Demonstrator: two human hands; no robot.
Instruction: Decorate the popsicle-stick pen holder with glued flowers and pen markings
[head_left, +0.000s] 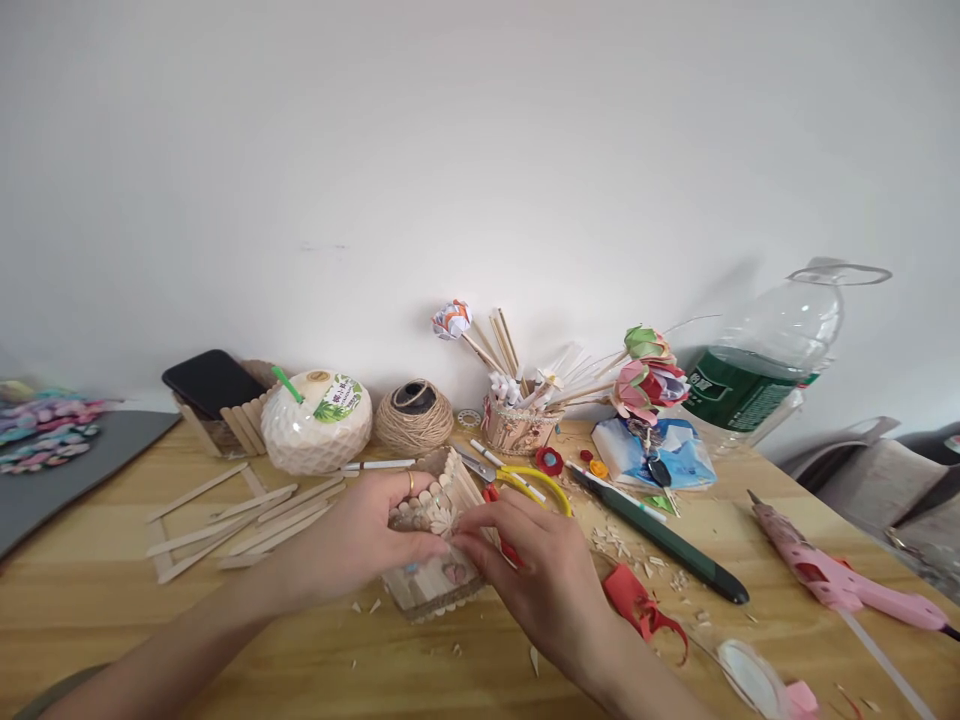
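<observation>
wooden box [420, 598] | left hand [367, 535] clamped on it | right hand [551, 560] curled, pinching pale petals [441, 522]

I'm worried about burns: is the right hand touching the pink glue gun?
Apart: the head view shows tabletop between the right hand and glue gun.

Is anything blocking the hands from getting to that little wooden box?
No, nothing visible is. The left hand holds the little wooden box, and the right hand is at its front. The yellow-handled scissors lie beyond, not between.
</observation>
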